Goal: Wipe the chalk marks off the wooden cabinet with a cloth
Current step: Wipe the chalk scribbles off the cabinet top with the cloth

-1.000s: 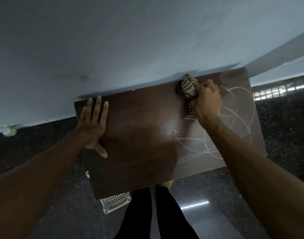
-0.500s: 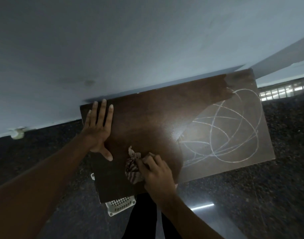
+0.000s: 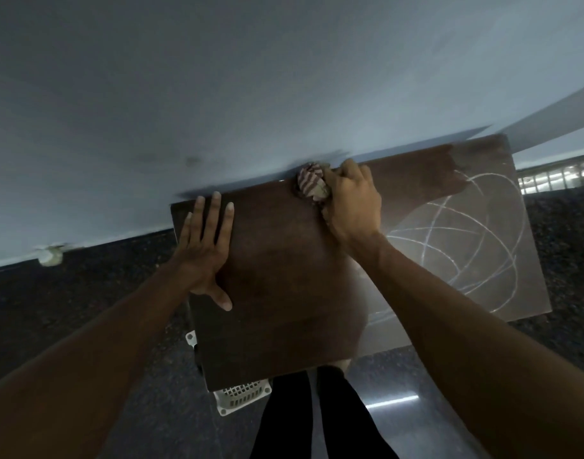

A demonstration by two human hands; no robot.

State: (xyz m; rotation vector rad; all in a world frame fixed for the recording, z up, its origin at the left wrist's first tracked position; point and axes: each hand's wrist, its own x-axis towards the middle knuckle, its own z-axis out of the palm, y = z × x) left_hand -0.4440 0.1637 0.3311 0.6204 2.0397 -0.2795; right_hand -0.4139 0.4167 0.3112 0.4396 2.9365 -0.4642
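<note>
The dark wooden cabinet top (image 3: 284,293) stands against a pale blue wall. White chalk marks (image 3: 466,233), looping curves, cover its right part; the left part is dark and bare of lines. My right hand (image 3: 353,203) grips a bunched striped cloth (image 3: 310,185) and presses it on the top at the back edge, near the wall. My left hand (image 3: 204,250) lies flat with fingers spread on the top's left side.
The wall (image 3: 250,94) runs right behind the cabinet. A white perforated plastic basket (image 3: 242,395) pokes out under the cabinet's front edge. My black-trousered legs (image 3: 317,415) stand in front on a dark speckled floor (image 3: 85,299).
My right hand has swept the cloth from the front of the cabinet top up to its back edge by the wall. The left hand stays flat in place.
</note>
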